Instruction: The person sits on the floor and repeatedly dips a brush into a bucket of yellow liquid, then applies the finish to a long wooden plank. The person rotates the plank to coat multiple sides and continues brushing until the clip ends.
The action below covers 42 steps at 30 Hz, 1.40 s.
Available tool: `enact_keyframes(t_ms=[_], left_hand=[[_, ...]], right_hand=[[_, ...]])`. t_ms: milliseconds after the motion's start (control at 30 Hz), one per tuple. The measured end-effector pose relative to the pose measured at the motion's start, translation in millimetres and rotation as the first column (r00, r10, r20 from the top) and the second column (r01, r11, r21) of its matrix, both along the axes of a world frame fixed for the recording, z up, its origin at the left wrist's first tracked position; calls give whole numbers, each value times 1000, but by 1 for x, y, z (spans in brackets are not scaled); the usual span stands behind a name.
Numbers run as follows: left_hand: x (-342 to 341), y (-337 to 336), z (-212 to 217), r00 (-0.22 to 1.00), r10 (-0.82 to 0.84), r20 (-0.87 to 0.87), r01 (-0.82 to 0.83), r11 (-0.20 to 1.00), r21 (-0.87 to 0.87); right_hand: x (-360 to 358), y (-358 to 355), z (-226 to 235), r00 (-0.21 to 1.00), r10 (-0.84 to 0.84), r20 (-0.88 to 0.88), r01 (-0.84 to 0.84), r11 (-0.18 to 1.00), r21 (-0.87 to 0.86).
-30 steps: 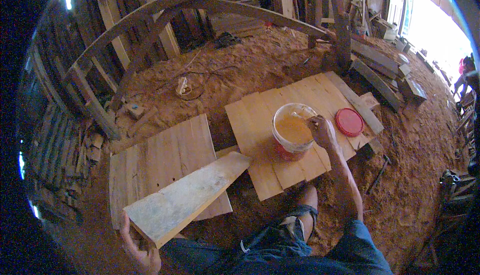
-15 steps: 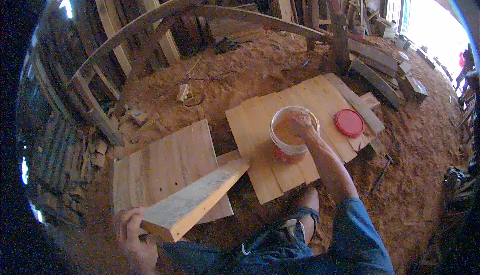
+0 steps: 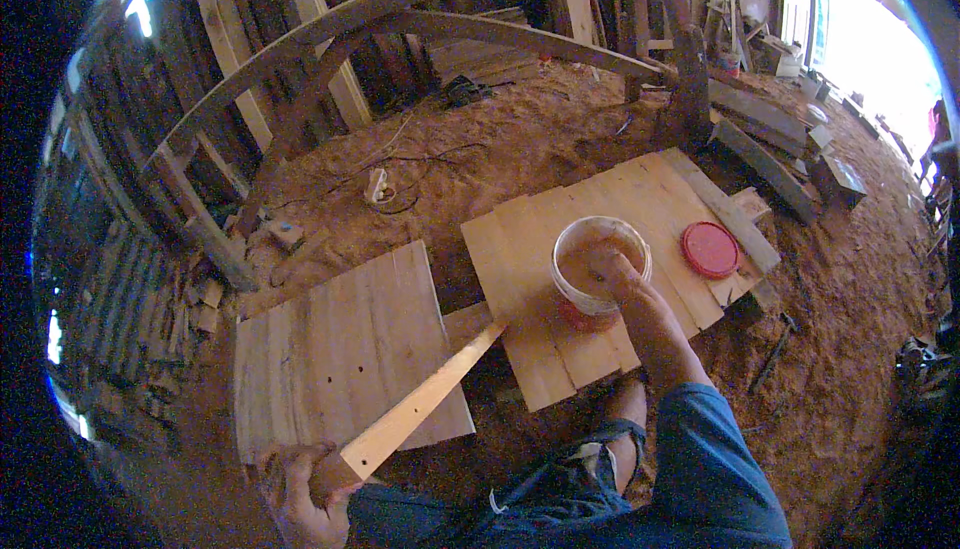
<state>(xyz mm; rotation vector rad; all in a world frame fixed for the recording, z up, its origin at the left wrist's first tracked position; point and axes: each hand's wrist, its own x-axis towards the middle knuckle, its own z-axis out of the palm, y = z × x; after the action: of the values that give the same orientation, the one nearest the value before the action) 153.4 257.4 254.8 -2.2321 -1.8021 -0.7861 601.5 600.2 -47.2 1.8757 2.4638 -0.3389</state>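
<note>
My left hand (image 3: 300, 489) grips the near end of a long pale wooden plank (image 3: 420, 404), now turned on its narrow edge, reaching toward the right panel. My right hand (image 3: 612, 271) is dipped inside a white plastic bucket (image 3: 600, 267) holding a tan paste; the fingers are hidden in it. The bucket stands on a flat panel of joined boards (image 3: 540, 349). A round red lid (image 3: 709, 249) lies on that panel to the right of the bucket.
A second board panel (image 3: 330, 349) lies on the sawdust floor at left. A curved timber frame (image 3: 400, 24) arches behind. Stacked planks and offcuts (image 3: 780, 139) sit at right, a cable and plug (image 3: 378, 187) lie on the sawdust, and my knee (image 3: 620, 419) is below.
The plank has rotated from its flat face onto its edge in my left hand. My right hand went from the bucket's rim down into the paste.
</note>
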Motion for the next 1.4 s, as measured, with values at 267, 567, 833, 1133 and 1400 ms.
enact_keyframes(t_ms=[267, 567, 833, 1133, 1400], left_hand=[[5, 4, 12, 1000, -22, -1, 22, 997, -70], [15, 20, 23, 992, -106, -71, 101, 993, -68], [27, 22, 21, 975, -186, -120, 193, 980, 50], [26, 16, 16, 967, -214, -135, 231, 965, 122], [30, 10, 19, 973, -206, -104, 216, 972, 92]], right_hand=[[5, 0, 48, 992, 48, -120, -50, 999, -18], [35, -70, 90, 789, -162, -593, 316, 934, 165], [-1, -100, 75, 608, -225, -761, 591, 769, 245], [-22, -108, 89, 635, -211, -743, 641, 680, 355], [-28, -111, 89, 575, -162, -802, 652, 683, 330]])
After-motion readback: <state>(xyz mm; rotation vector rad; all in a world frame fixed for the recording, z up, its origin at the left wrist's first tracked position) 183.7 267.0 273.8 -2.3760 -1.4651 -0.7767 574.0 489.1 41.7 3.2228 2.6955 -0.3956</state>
